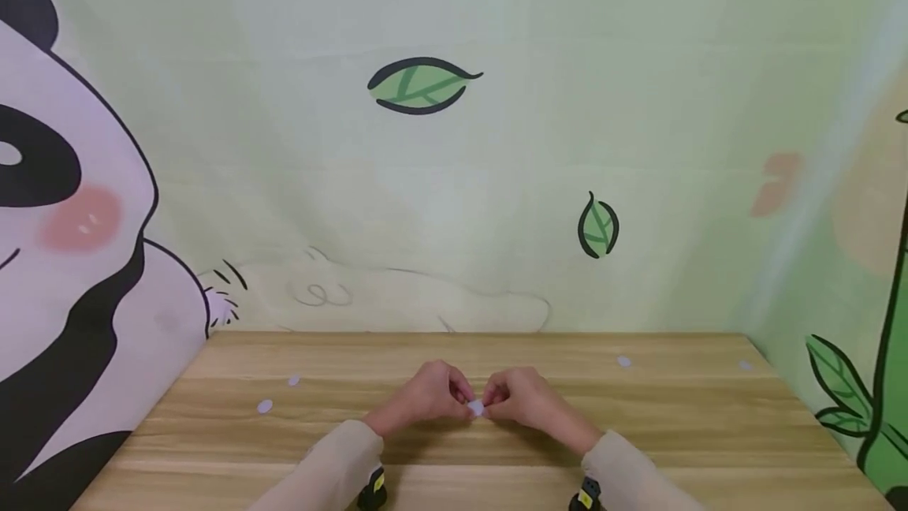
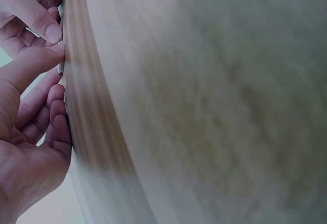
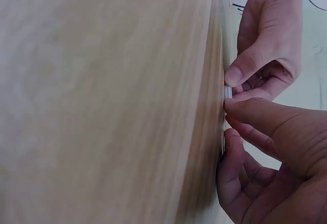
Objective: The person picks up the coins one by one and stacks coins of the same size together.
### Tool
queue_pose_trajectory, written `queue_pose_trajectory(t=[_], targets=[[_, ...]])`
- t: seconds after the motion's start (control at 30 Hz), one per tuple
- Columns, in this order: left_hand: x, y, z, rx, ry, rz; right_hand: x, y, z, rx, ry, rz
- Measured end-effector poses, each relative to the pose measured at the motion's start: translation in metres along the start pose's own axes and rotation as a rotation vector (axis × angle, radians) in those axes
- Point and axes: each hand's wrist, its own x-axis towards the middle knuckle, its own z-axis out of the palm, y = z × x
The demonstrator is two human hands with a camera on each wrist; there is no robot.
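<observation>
At the middle of the table, both hands meet at a small pale round disc (image 1: 476, 408). My left hand (image 1: 434, 393) pinches its left side between thumb and fingers. From the other side, my right hand (image 1: 521, 399) pinches it too, thumb on the near edge. The right wrist view shows the disc's edge (image 3: 228, 92) as thick and lined, like thin layers stacked together, close over the tabletop. Seen from the left wrist, only a sliver of the disc (image 2: 61, 67) shows below the thumb; the fingers hide the rest.
Two similar pale discs lie on the wooden table (image 1: 426, 479) at the left, one (image 1: 265, 406) nearer than the other (image 1: 294, 380). Toward the back right lie another disc (image 1: 624, 361) and one (image 1: 745, 365) by the table's edge. A printed cloth backdrop (image 1: 454, 180) rises behind.
</observation>
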Motion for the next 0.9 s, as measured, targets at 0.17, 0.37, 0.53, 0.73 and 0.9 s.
queue_pose_trajectory(t=[0.17, 0.37, 0.53, 0.73, 0.9], targets=[[-0.002, 0.002, -0.004, 0.010, 0.009, -0.017, 0.001, 0.000, -0.008, 0.068, -0.072, -0.021], [-0.001, 0.004, -0.002, -0.016, -0.005, -0.048, -0.010, 0.022, -0.033, 0.095, -0.117, -0.070], [-0.001, 0.003, -0.002, -0.009, 0.001, -0.055, -0.022, 0.042, -0.057, 0.074, -0.077, -0.097], [-0.002, 0.002, -0.001, -0.015, 0.000, -0.055, -0.038, 0.060, -0.083, 0.015, -0.014, -0.074], [-0.002, 0.000, 0.000, -0.020, 0.003, -0.053, -0.045, 0.072, -0.101, -0.057, 0.007, -0.038]])
